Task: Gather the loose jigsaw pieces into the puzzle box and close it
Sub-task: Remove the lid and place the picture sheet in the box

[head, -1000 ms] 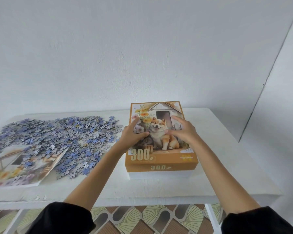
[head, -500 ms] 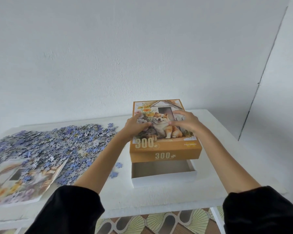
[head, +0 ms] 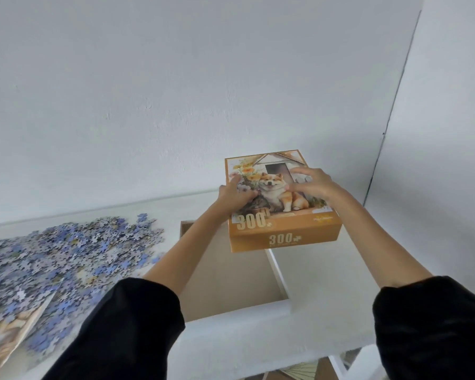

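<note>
The orange puzzle box lid [head: 284,231], printed with a dog and "300", is lifted off and held toward the far right of the white table [head: 327,272]. My left hand [head: 235,197] grips its left side and my right hand [head: 311,183] presses on its top. The open box base [head: 231,286], brown inside and holding nothing, lies below and nearer to me. A wide heap of loose blue-purple jigsaw pieces [head: 66,256] covers the table's left part.
A printed picture sheet [head: 8,335] lies under pieces at the near left. A white wall rises just behind the table, and another wall closes the right side. Patterned floor tiles [head: 302,371] show below the table's front edge.
Both hands have raised the lid off the base and carried it away toward the far right. The base's inside has come fully into view.
</note>
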`<state>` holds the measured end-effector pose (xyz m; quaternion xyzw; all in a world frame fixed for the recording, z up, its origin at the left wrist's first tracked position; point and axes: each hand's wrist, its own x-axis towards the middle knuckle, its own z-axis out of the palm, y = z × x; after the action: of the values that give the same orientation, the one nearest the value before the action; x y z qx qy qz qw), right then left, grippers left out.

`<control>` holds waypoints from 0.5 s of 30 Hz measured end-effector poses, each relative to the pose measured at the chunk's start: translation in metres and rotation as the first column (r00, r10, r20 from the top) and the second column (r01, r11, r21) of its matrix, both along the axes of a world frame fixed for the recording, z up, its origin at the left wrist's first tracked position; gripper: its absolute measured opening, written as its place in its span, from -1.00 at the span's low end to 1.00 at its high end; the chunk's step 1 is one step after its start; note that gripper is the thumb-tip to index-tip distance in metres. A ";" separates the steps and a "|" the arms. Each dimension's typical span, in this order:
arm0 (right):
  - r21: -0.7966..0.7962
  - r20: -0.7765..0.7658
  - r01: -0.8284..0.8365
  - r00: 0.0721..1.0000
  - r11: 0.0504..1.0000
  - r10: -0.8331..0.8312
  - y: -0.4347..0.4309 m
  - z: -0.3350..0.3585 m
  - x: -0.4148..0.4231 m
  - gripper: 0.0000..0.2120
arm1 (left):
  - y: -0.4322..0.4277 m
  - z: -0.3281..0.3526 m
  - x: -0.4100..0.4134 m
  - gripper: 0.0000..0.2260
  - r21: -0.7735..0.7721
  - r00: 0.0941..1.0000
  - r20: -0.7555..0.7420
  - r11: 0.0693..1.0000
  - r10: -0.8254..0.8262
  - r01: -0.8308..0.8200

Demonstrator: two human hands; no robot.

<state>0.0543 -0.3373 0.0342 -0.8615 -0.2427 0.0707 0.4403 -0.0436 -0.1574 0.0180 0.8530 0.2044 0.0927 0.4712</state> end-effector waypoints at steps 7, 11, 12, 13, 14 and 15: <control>0.023 -0.051 0.026 0.998 0.999 -0.025 -0.014 -0.011 0.062 -0.46 | -0.017 -0.014 0.071 -0.40 0.007 1.000 -0.007 1.000 0.030 -0.030; 0.027 -0.077 0.018 0.997 0.999 -0.016 -0.015 -0.022 0.102 -0.46 | -0.022 -0.030 0.105 -0.40 0.022 0.999 0.001 0.999 0.044 -0.044; 0.028 -0.085 0.015 0.996 0.999 -0.013 -0.014 -0.025 0.111 -0.46 | -0.023 -0.033 0.112 -0.41 0.026 0.999 0.004 0.998 0.051 -0.051; 0.028 -0.094 0.012 0.995 1.000 -0.009 -0.013 -0.029 0.118 -0.46 | -0.023 -0.036 0.119 -0.41 0.026 0.998 0.002 0.998 0.057 -0.057; 0.029 -0.104 0.009 0.995 1.000 -0.006 -0.012 -0.033 0.125 -0.46 | -0.023 -0.040 0.125 -0.42 0.029 0.998 -0.004 0.998 0.061 -0.061; 0.034 -0.117 0.007 0.993 0.999 -0.003 -0.011 -0.038 0.132 -0.45 | -0.023 -0.043 0.131 -0.43 0.039 0.998 -0.011 0.997 0.066 -0.065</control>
<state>0.1865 -0.3488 -0.0040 -0.8489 -0.2157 0.1159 0.4685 0.0869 -0.1806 -0.0249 0.8553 0.2332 0.1067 0.4503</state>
